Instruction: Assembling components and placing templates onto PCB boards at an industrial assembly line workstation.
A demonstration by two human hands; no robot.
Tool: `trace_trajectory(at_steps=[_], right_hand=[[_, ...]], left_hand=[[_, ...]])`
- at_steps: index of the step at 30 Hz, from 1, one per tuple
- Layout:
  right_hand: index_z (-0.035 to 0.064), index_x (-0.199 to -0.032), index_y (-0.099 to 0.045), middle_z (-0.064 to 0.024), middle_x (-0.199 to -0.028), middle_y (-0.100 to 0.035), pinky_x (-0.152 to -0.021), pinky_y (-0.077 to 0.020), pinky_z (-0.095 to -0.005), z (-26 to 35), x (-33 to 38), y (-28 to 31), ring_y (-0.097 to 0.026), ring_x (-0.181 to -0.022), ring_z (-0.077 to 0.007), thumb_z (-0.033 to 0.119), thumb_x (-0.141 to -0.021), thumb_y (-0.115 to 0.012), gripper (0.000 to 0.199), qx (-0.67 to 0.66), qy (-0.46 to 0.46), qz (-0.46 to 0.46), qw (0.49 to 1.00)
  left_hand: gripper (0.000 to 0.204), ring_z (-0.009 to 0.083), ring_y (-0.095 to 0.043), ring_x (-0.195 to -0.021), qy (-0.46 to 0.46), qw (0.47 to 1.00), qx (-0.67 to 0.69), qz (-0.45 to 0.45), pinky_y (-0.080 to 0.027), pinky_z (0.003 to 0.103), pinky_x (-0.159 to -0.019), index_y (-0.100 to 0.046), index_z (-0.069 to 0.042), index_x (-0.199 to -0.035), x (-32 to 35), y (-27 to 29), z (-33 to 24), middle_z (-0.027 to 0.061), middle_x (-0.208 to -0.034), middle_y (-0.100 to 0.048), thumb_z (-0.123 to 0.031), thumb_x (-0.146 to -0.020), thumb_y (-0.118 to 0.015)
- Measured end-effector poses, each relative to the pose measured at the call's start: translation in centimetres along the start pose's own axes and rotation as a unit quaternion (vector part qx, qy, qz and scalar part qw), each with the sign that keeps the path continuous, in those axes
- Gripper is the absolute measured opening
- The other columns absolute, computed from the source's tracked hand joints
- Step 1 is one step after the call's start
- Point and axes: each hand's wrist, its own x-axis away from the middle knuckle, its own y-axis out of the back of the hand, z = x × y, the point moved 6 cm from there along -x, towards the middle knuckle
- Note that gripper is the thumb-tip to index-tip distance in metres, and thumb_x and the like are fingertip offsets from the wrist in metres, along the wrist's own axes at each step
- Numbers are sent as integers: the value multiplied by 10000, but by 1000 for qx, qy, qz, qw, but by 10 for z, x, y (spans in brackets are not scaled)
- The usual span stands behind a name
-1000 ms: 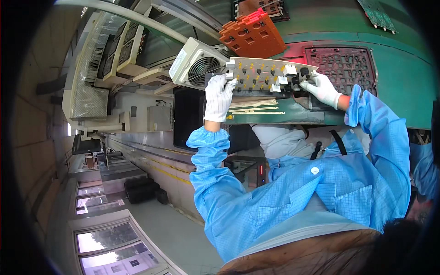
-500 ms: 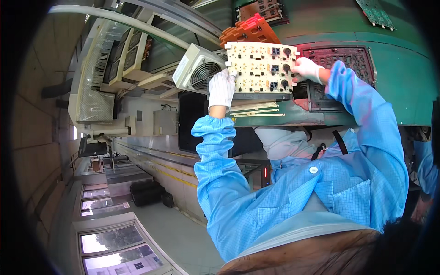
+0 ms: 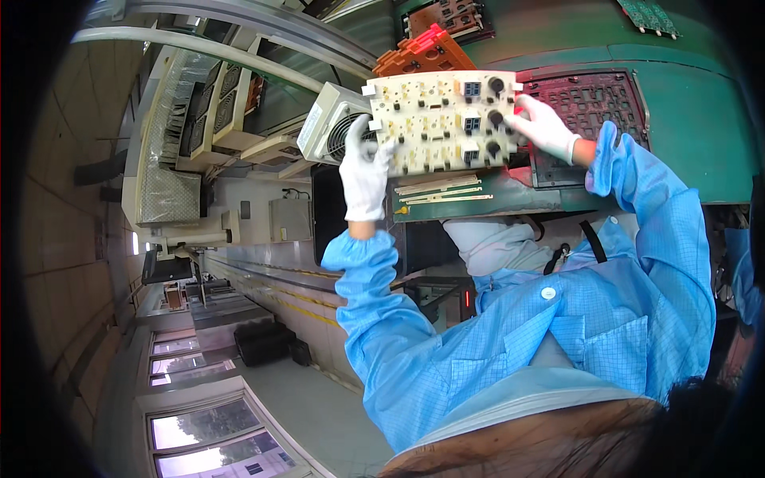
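A cream circuit board panel (image 3: 437,126), set with black knob-like parts, dark square parts and small components, is held up in front of me, slightly tilted, above the near edge of the green bench. My left hand (image 3: 366,179), in a white glove, grips the panel's lower left edge, with one finger raised beside the edge. At the right edge my right hand (image 3: 548,127), also gloved, closes on the board near the black knobs; its fingertips are partly hidden.
A black slotted tray (image 3: 590,119) lies on the green bench (image 3: 701,127) at right. Behind the panel is an orange fixture (image 3: 426,56). A white fan unit (image 3: 323,119) stands at left. Thin cream strips (image 3: 442,190) lie near the front edge. Green boards (image 3: 649,16) sit far right.
The panel has risen off the dark base and come nearer, shifting left. My left hand has moved left and down along with it; my right hand has shifted slightly right.
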Motion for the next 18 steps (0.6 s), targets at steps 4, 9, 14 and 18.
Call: trace_trajectory(at_steps=[4, 9, 14, 18], right_hand=[[-16, -810, -614, -90, -669, -599, -563, -447, -333, -36, 12, -36, -565, -629, -156, 283, -827, -571, 302, 55, -2, 146, 988], [-21, -672, -618, -49, -534, -532, -444, -390, -313, -48, 33, -73, -486, -454, -135, 226, -810, -548, 292, -8, -139, 256, 957], [12, -615, -593, -42, -482, -504, -371, -359, -297, -52, 23, -74, -462, -381, -121, 222, -822, -533, 301, -19, -143, 269, 952], [11, -817, -632, -62, -534, -534, -446, -421, -325, -61, -4, -76, -504, -424, -162, 216, -755, -563, 226, 81, 93, 371, 920]], left_hand=[[485, 104, -579, -702, -54, 985, 28, 161, -468, 236, -645, -589, -2, -1155, 27, 16, -17, 62, -849, -659, -330, -815, -697], [357, 177, -635, -723, -97, 957, -147, 229, -480, 267, -689, -693, 11, -876, 45, 23, -19, 117, -787, -681, -333, -827, -613], [298, 168, -638, -731, -85, 969, -129, 192, -478, 271, -688, -694, 9, -824, 36, 20, -6, 123, -783, -683, -279, -823, -616], [436, 80, -531, -445, 103, 984, 23, 145, -414, 204, -417, -686, 12, -814, 18, 9, 2, 52, -571, -596, -384, -917, -535]])
